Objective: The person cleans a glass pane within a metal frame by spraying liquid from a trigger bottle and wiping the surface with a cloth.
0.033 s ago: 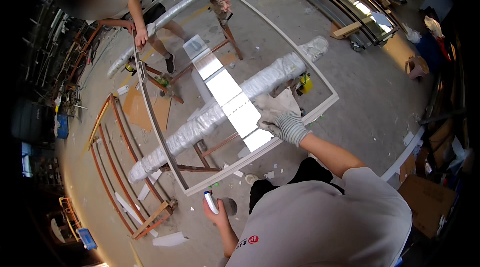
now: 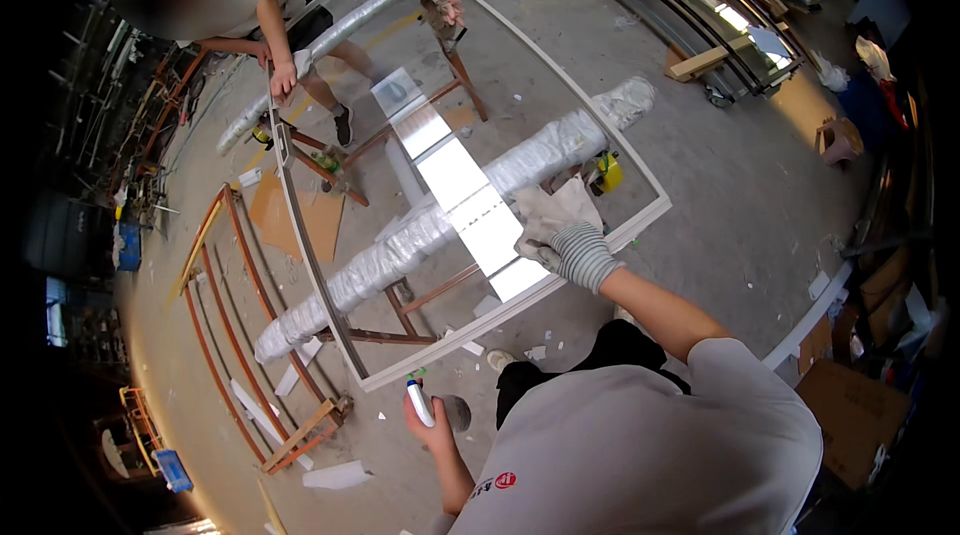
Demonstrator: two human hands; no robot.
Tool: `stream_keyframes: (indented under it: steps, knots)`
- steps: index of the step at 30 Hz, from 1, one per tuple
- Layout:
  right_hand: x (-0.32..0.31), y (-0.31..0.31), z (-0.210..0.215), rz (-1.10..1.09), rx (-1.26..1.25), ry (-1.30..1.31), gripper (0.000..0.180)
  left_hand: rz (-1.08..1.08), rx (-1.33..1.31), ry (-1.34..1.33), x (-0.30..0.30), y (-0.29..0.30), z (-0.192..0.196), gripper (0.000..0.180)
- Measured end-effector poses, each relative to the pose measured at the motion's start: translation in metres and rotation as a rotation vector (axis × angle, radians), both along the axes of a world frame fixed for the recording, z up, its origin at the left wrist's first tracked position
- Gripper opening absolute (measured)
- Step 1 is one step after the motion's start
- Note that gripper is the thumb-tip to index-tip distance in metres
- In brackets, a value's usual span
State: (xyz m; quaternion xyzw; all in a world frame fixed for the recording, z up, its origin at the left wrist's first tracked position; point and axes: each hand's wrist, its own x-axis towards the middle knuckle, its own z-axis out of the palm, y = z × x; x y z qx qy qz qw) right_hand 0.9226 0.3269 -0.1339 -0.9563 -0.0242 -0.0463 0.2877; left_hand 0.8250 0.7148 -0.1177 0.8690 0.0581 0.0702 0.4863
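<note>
A large glass pane in a light grey frame [image 2: 520, 301] lies across padded supports in front of me. My right hand [image 2: 572, 247], in a grey striped work glove, presses a pale cloth [image 2: 568, 205] against the glass near its closest right corner. Its fingers are closed over the cloth and partly hidden by it. Below the frame's near left corner, my left hand [image 2: 430, 427] is bare and wrapped round a spray bottle with a white and blue head [image 2: 419, 403]. Bright reflections [image 2: 455, 173] run across the middle of the pane.
Plastic-wrapped padded beams [image 2: 385, 260] on brown metal trestles [image 2: 462, 85] carry the pane. A co-worker's hand [image 2: 284, 80] rests on its far left edge. A rusty rack [image 2: 232, 305] stands left; metal profiles [image 2: 700, 20] lie far right. Cardboard [image 2: 290, 215] and scraps are on the floor.
The view has shifted very slightly. Both hands keep their holds on the cloth and the spray bottle.
</note>
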Motion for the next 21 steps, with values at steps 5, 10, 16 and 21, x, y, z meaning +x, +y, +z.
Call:
stream_keyframes:
  steps: [5, 10, 16, 21]
  knots:
    - [-0.002, -0.093, -0.007, -0.17, -0.185, 0.123, 0.039, -0.087, 0.072, -0.04, 0.0, -0.106, 0.032, 0.04]
    - [-0.005, -0.146, -0.002, -0.034, -0.389, 0.003, 0.033, -0.069, -0.151, 0.036, 0.014, -0.205, 0.07, 0.038]
    - [-0.004, -0.179, -0.013, -0.128, -0.359, -0.168, 0.046, -0.084, -0.105, 0.022, 0.038, -0.256, 0.1, 0.036]
    - [0.018, -0.202, -0.032, -0.023, -0.312, -0.036, 0.048, -0.244, 0.073, -0.094, 0.083, -0.301, 0.139, 0.034]
